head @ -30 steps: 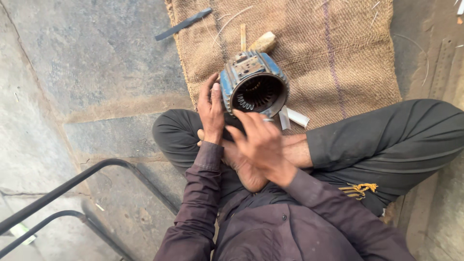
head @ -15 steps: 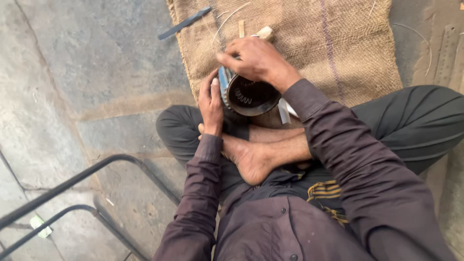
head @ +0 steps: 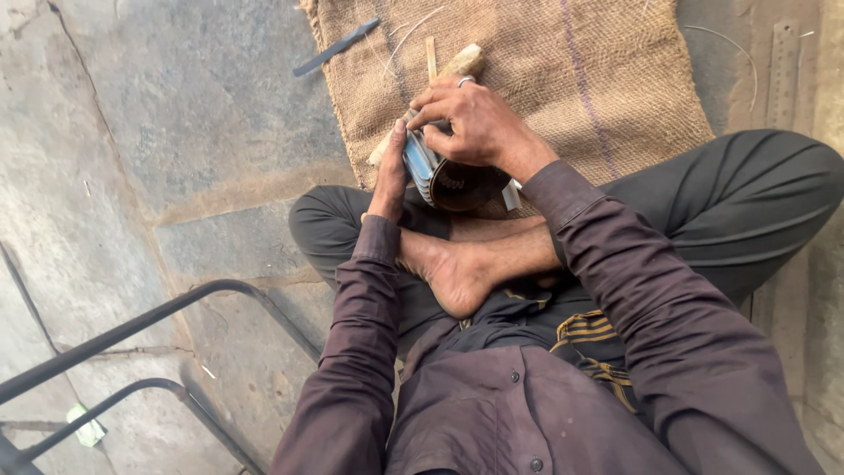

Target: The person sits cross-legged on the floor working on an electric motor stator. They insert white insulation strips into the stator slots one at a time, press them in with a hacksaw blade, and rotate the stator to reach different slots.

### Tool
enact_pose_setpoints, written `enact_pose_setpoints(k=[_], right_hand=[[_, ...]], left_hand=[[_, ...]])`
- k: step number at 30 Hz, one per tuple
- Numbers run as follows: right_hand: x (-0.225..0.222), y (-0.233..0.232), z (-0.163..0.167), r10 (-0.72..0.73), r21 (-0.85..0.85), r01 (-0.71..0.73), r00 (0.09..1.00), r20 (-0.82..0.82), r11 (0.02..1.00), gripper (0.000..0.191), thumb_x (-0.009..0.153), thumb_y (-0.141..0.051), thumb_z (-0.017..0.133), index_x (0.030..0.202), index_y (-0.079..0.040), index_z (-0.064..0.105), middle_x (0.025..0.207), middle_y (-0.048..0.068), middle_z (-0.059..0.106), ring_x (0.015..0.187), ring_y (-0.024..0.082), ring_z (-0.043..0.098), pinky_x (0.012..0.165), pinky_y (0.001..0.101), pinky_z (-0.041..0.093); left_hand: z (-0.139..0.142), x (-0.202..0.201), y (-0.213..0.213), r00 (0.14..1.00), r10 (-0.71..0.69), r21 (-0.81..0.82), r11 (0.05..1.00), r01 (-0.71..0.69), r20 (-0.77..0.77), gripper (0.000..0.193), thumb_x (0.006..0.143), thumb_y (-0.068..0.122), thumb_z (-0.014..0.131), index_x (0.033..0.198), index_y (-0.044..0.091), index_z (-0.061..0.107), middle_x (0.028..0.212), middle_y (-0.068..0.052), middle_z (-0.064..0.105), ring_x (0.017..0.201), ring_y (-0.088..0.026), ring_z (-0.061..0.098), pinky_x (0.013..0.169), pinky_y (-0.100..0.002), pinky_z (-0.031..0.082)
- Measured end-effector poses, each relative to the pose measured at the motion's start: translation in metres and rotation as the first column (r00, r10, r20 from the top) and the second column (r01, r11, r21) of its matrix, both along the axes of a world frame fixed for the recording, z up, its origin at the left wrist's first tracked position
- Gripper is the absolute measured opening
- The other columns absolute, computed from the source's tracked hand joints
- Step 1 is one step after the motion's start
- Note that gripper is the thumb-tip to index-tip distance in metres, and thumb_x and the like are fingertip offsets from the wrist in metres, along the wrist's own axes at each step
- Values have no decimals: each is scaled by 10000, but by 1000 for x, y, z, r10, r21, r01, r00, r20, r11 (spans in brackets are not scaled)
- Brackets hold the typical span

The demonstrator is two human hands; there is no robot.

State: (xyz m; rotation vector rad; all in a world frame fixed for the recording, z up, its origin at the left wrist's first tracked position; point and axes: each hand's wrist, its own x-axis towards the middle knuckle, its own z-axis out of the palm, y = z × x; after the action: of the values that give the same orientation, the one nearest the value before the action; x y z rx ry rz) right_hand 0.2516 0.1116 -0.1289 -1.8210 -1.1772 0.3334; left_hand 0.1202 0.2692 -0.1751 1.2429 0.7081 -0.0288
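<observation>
The motor stator housing (head: 448, 176), a finned metal cylinder, is resting against the person's crossed legs at the near edge of the burlap sack (head: 563, 79), its open bore facing toward the camera and its long axis tilting up away from the floor. The right hand (head: 475, 123) is draping over its top, fingers (head: 431, 114) curling down around the far rim. The left hand (head: 389, 176) is pressing flat against its left side, fingers straight and pointing upward, forearm reaching forward over the knee.
</observation>
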Motion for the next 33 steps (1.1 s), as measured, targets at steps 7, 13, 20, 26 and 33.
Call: enact_pose_setpoints(k=[7, 13, 20, 26, 33], right_hand=[[-6, -10, 1, -10, 30, 9, 1000, 18, 999, 249, 865, -197, 657, 1048, -151, 820, 1228, 51, 745, 1282, 297, 613, 1061, 439, 501], [-7, -9, -2, -21, 13, 21, 1000, 11, 1000, 241, 873, -203, 661, 1048, -159, 821, 1231, 51, 744, 1267, 282, 625, 1049, 432, 514], [-8, -6, 1, -32, 10, 32, 999, 17, 999, 256, 851, -186, 647, 1032, -148, 824, 1209, 51, 752, 1260, 290, 626, 1024, 438, 514], [-5, -2, 2, -16, 40, 16, 1000, 4, 999, 256, 877, -194, 637, 1044, -136, 823, 1223, 78, 748, 1251, 296, 635, 1053, 433, 517], [3, 19, 7, -21, -14, 21, 1000, 15, 1000, 293, 853, -191, 595, 1012, -128, 832, 1193, 123, 760, 1111, 297, 716, 965, 426, 567]], left_hand=[[11, 2, -10, 1000, -5, -58, 998, 5, -3, 615, 1007, 624, 522, 1286, 87, 632, 1003, -1, 685, 832, -77, 639, 676, -225, 503], [6, 6, -10, 996, 8, -164, 986, 7, 88, 609, 1011, 583, 511, 1339, 75, 584, 1112, -42, 702, 980, -120, 695, 842, -266, 572], [-3, 4, -4, 996, -2, -117, 993, 12, 86, 618, 1030, 581, 496, 1317, 45, 604, 1080, -53, 699, 936, -121, 684, 804, -263, 554], [10, -18, -8, 991, 36, 325, 943, -76, 127, 651, 1070, 579, 485, 1402, 31, 599, 1235, -84, 653, 1020, -145, 620, 849, -300, 517], [36, -48, -22, 943, -238, 821, 567, -61, 234, 653, 1049, 540, 580, 1516, 88, 516, 1540, -147, 510, 1451, -315, 480, 1204, -432, 410]])
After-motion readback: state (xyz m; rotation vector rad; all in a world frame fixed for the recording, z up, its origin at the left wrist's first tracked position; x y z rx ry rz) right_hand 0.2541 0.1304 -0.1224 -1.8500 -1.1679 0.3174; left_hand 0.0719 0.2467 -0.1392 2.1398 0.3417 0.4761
